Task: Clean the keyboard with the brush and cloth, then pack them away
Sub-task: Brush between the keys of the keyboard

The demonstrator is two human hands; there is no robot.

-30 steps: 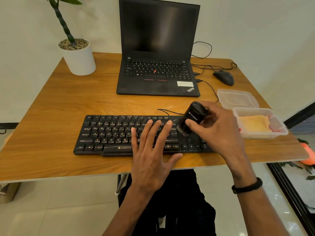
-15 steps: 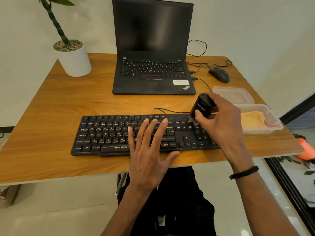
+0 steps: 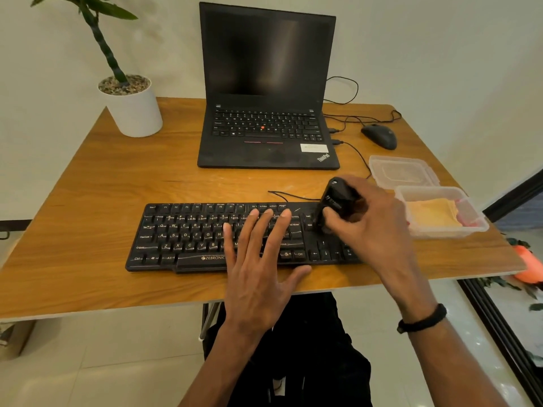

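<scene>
brush (image 3: 335,201) moved back leftward over keyboard (image 3: 188,236) keys

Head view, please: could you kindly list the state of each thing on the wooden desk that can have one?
Black external keyboard: flat on desk, held down by the flat left hand.
Black handheld brush: in the right hand's grip, bristles down on the keys.
Black laptop: lid open, screen dark.
Clear plastic box: open, yellow cloth inside.
Clear plastic lid: off, lying behind the box.
Black mouse: idle, cabled.
</scene>
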